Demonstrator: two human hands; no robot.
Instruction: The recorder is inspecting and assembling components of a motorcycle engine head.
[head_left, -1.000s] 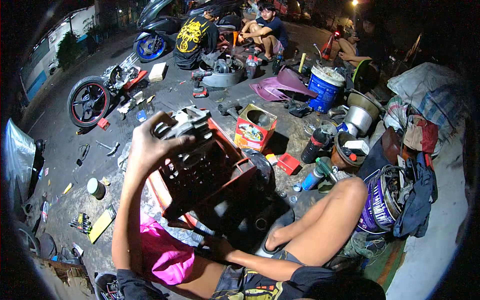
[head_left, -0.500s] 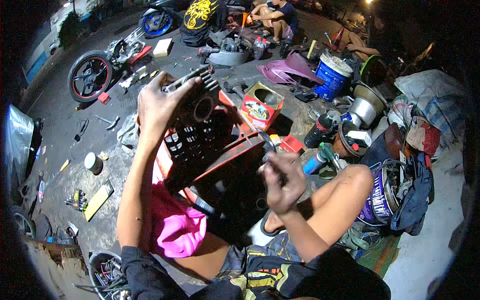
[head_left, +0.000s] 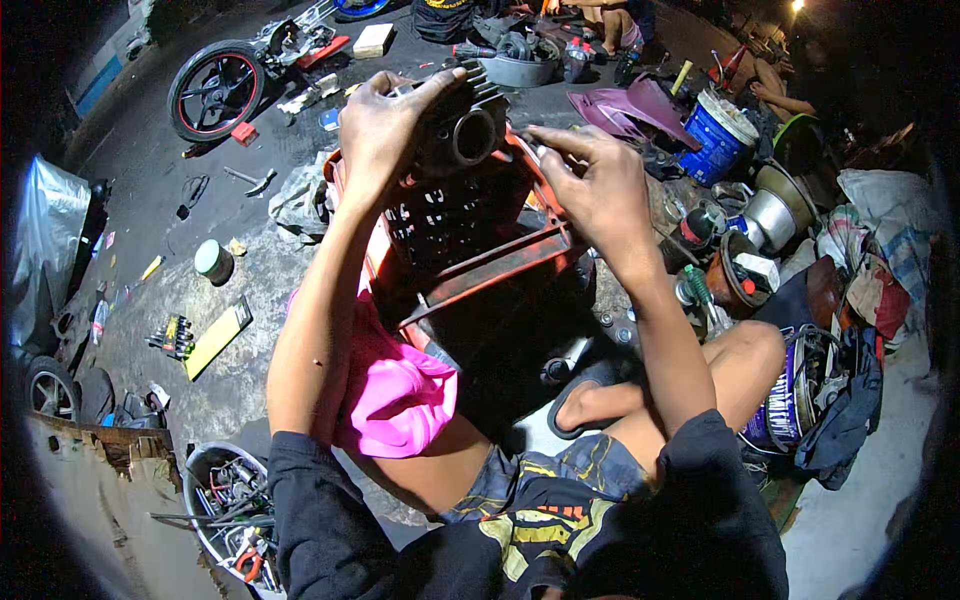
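My left hand [head_left: 378, 140] grips a finned metal engine cylinder [head_left: 440, 125] by its top left side. The cylinder's round bore faces me, and fins stick out along its upper edge. Below it stands an orange-red crate [head_left: 490, 272] with a dark, slotted wall; its shadowed interior hides what it holds. My right hand [head_left: 600, 185] is closed in a pinch above the crate's right rim, apart from the cylinder. Whatever its fingertips hold, if anything, is too small to name. A bright pink cloth [head_left: 400, 400] lies over my left thigh beside the crate.
A tub of tools [head_left: 215, 540] sits at lower left. On the ground lie a hammer [head_left: 252, 182], a small can [head_left: 213, 262] and a yellow package [head_left: 220, 337]. A blue bucket [head_left: 718, 138], pots [head_left: 770, 215] and a purple pail [head_left: 785, 385] crowd the right. A wheel [head_left: 215, 92] lies beyond.
My right hand has moved up and forward from near my right knee to the crate's right rim. The left hand keeps hold of the cylinder. The whole view has shifted.
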